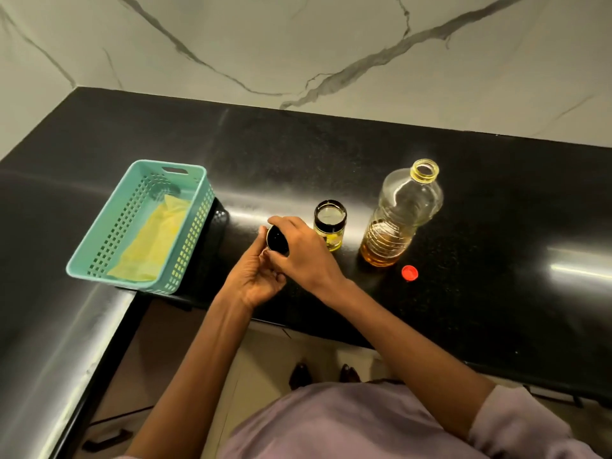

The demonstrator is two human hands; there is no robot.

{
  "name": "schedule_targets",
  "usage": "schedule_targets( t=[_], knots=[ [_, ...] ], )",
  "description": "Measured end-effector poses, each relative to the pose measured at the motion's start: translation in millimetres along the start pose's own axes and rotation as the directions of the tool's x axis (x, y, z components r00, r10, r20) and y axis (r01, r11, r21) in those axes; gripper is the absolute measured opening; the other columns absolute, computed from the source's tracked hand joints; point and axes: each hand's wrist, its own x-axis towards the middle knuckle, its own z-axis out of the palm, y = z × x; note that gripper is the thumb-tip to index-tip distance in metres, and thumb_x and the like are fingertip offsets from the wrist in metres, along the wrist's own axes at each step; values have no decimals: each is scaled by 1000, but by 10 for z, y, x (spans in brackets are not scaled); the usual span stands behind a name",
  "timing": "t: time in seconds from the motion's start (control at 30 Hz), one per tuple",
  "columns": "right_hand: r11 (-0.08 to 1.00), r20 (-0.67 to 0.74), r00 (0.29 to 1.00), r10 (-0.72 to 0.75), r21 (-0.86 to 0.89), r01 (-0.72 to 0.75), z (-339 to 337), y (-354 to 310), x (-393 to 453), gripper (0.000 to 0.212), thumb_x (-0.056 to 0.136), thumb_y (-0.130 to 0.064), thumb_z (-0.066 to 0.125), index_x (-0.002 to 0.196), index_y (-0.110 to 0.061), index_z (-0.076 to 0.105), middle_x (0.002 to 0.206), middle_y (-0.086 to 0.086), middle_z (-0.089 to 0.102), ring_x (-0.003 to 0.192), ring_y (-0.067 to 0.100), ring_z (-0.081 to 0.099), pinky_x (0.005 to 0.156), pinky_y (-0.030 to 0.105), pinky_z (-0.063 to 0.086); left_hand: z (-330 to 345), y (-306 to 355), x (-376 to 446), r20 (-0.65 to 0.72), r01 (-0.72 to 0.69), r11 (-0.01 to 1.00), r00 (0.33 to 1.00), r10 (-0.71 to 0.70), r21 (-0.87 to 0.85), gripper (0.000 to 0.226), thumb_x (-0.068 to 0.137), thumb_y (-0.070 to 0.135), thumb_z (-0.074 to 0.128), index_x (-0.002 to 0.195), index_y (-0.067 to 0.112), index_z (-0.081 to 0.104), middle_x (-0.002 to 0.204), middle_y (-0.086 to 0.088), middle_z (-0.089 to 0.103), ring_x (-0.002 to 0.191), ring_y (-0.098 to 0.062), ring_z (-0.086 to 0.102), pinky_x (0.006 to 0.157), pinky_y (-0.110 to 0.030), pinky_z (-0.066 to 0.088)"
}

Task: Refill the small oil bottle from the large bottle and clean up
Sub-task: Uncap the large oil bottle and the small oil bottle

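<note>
A small glass oil bottle (330, 226) with a black rim stands uncapped on the black counter (480, 226), yellow oil in its lower part. To its right stands the large clear bottle (399, 215), uncapped, with amber oil at the bottom. Its red cap (409, 272) lies on the counter in front of it. My left hand (256, 279) and my right hand (303, 251) meet just left of the small bottle and both hold a round black lid (276, 240). The lid is partly hidden by my fingers.
A teal plastic basket (109, 240) with a yellow cloth (152, 240) inside sits at the left on the counter corner. A marble wall (298, 44) runs behind. The counter's front edge is near my body, with floor and feet below.
</note>
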Motion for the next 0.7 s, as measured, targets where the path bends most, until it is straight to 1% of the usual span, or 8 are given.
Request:
schedule_targets(
  t=[0.07, 0.1, 0.17, 0.2, 0.27, 0.5, 0.63, 0.7],
  knots=[
    [1000, -11, 1000, 24, -19, -25, 130, 68, 45, 55, 81, -21, 69, 130, -10, 49, 127, 10, 56, 113, 25, 56, 93, 39, 49, -88, -16, 23, -101, -34, 994, 994, 45, 102, 45, 77, 63, 60, 79, 18, 60, 69, 5, 48, 60, -8, 43, 60, -22, 34],
    [999, -12, 999, 42, -28, -42, 197, 111, 69, 55, 81, -22, 70, 130, -10, 49, 127, 11, 56, 113, 26, 56, 93, 39, 49, -141, -21, 22, -157, -53, 986, 985, 78, 157, 47, 80, 65, 57, 80, 18, 60, 67, 6, 46, 56, -7, 38, 55, -22, 30],
    [996, 0, 997, 79, -50, -79, 321, 203, 97, 56, 80, -24, 71, 129, -10, 49, 125, 11, 56, 111, 29, 56, 91, 39, 49, -244, -30, 16, -263, -85, 973, 954, 142, 215, 50, 82, 63, 55, 95, 15, 62, 69, 8, 49, 54, -5, 35, 53, -22, 27],
    [994, 4, 996, 91, -65, -91, 374, 250, 99, 56, 80, -25, 72, 129, -10, 49, 124, 11, 56, 111, 29, 56, 91, 39, 49, -283, -28, 11, -317, -100, 972, 934, 166, 214, 51, 83, 60, 57, 102, 13, 61, 71, 8, 51, 54, -5, 34, 53, -21, 27],
    [990, 6, 995, 101, -98, -100, 462, 321, 86, 57, 79, -26, 72, 129, -10, 48, 125, 10, 56, 111, 29, 56, 90, 38, 49, -345, -4, 7, -381, -129, 972, 904, 196, 195, 47, 83, 54, 61, 106, 12, 62, 74, 8, 52, 55, -5, 33, 54, -21, 27],
    [984, 44, 990, 131, -126, -124, 566, 454, -8, 67, 79, -29, 73, 135, -9, 42, 137, 10, 49, 125, 27, 48, 96, 37, 45, -369, 42, -9, -433, -180, 959, 862, 262, 221, 24, 83, 39, 67, 92, 17, 65, 86, 7, 57, 62, -6, 37, 56, -23, 31],
    [982, 58, 983, 174, -80, -169, 521, 430, -102, 83, 78, -36, 72, 144, -11, 29, 153, 10, 29, 139, 25, 31, 104, 39, 39, -338, 9, -23, -446, -238, 939, 832, 329, 247, 38, 85, 35, 66, 114, 10, 64, 101, 4, 59, 69, -8, 43, 62, -25, 36],
    [986, 2, 986, 164, -37, -164, 455, 379, -210, 83, 78, -41, 71, 144, -11, 30, 153, 9, 28, 140, 22, 30, 104, 37, 39, -286, -27, -33, -428, -310, 894, 795, 430, 323, 39, 89, 30, 63, 121, 7, 62, 107, 3, 61, 88, -12, 54, 77, -30, 45]
  ],
)
